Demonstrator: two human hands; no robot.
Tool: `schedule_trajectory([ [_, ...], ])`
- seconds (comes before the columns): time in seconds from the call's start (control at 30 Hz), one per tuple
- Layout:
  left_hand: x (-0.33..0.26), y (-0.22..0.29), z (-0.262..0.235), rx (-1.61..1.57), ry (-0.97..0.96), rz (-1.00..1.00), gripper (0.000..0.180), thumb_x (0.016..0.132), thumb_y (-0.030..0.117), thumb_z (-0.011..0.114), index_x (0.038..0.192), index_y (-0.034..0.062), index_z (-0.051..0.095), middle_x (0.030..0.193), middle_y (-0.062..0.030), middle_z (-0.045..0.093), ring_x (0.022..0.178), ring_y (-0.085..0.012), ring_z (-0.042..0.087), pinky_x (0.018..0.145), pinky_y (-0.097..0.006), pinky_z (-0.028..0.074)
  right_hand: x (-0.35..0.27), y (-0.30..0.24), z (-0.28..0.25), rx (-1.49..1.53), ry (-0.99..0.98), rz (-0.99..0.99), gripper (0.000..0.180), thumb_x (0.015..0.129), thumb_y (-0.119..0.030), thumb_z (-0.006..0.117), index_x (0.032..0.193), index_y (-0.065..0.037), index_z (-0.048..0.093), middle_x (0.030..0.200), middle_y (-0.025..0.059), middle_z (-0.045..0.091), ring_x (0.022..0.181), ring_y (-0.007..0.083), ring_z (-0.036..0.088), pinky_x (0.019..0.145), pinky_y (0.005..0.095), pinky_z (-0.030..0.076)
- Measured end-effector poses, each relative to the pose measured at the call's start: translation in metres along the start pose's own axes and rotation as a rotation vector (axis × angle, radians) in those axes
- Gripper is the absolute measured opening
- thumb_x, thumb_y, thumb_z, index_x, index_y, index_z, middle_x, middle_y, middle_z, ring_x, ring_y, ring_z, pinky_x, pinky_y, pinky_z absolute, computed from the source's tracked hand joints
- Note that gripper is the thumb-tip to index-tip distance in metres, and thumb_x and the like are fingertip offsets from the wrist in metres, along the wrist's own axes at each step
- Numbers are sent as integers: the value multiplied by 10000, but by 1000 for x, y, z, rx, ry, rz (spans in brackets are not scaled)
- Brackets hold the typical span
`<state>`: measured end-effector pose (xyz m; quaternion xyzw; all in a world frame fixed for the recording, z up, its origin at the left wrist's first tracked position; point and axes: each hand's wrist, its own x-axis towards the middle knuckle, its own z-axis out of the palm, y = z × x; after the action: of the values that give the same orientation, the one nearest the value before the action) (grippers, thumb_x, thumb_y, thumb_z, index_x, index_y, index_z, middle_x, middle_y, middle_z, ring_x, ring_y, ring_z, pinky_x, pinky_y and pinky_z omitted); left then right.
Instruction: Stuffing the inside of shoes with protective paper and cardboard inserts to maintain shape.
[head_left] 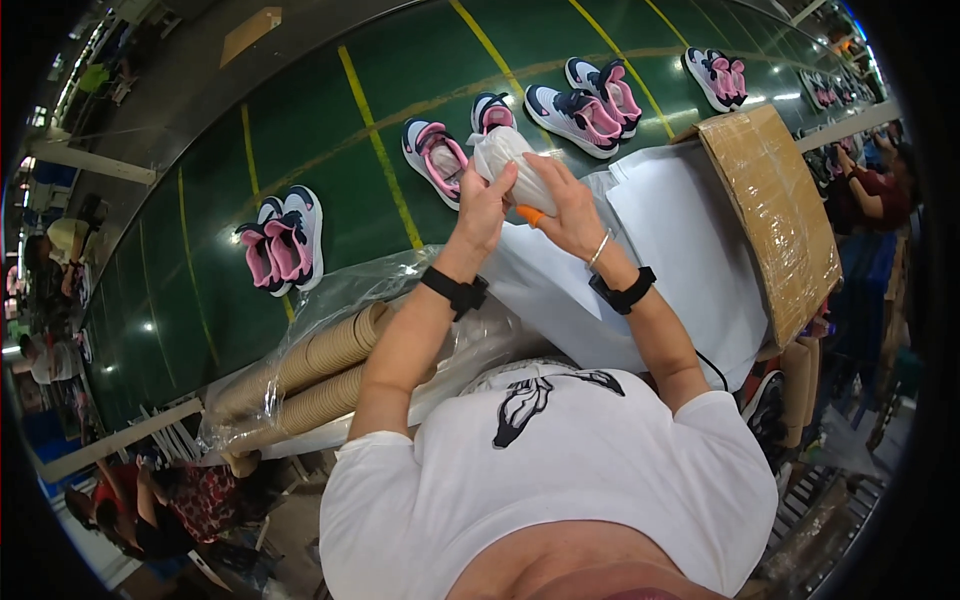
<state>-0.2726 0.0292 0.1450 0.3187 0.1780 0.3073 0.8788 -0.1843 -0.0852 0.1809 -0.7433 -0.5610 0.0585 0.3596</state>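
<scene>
My left hand (484,205) and my right hand (568,205) both grip a crumpled wad of white tissue paper (508,160), held up over a stack of white paper sheets (680,240). An orange piece (530,216) pokes out under the wad between my hands; I cannot tell what it is. Just beyond the wad, a single pink, white and navy sneaker (435,155) lies on the green conveyor belt (330,170), with another sneaker (492,112) half hidden behind the paper. Each wrist wears a black band.
More pairs of sneakers (280,240) (590,105) (716,75) lie along the belt. A plastic bag of stacked brown paper cones (320,370) rests at my left. A taped cardboard box (775,210) stands at right. Other people work at the left edge and far right.
</scene>
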Motion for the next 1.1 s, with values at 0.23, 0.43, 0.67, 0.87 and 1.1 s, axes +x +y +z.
schedule_trajectory([
  [0.23, 125, 4, -66, 745, 145, 254, 441, 812, 131, 650, 1176, 8, 433, 1002, -122, 599, 857, -181, 596, 738, -289, 496, 40, 56, 21, -86, -134, 289, 515, 641, -131, 673, 1125, -84, 506, 831, 212, 629, 798, 423, 599, 733, 446, 479],
  [0.43, 178, -16, -81, 1508, -232, 135, 329, 733, 206, 636, 1009, 28, 616, 1025, -204, 602, 971, -369, 573, 833, -396, 456, 109, 94, 92, -520, -248, 325, 536, 648, -213, 687, 1057, 3, 417, 792, 231, 627, 760, 412, 617, 675, 478, 506],
  [0.67, 177, -29, -100, 1424, -136, 379, 211, 722, 92, 575, 914, 13, 610, 934, -203, 586, 897, -393, 564, 782, -451, 455, 105, 125, 62, -198, -402, 420, 678, 645, -425, 751, 1085, -14, 438, 803, 202, 629, 791, 373, 623, 680, 436, 479],
  [0.87, 173, -44, -104, 1416, -176, 425, 189, 714, 82, 634, 894, 22, 626, 901, -154, 600, 877, -355, 578, 748, -404, 459, 102, 166, 114, -480, -263, 481, 544, 642, -230, 682, 1106, -56, 457, 827, 190, 646, 827, 381, 618, 842, 464, 403],
  [1.1, 117, -4, -80, 1295, -274, 662, 404, 714, 64, 603, 1096, -1, 491, 985, -187, 554, 951, -368, 547, 846, -410, 443, 108, 182, 81, -376, -375, 387, 817, 602, -475, 767, 1244, -96, 431, 1050, 187, 614, 975, 368, 596, 833, 447, 457],
])
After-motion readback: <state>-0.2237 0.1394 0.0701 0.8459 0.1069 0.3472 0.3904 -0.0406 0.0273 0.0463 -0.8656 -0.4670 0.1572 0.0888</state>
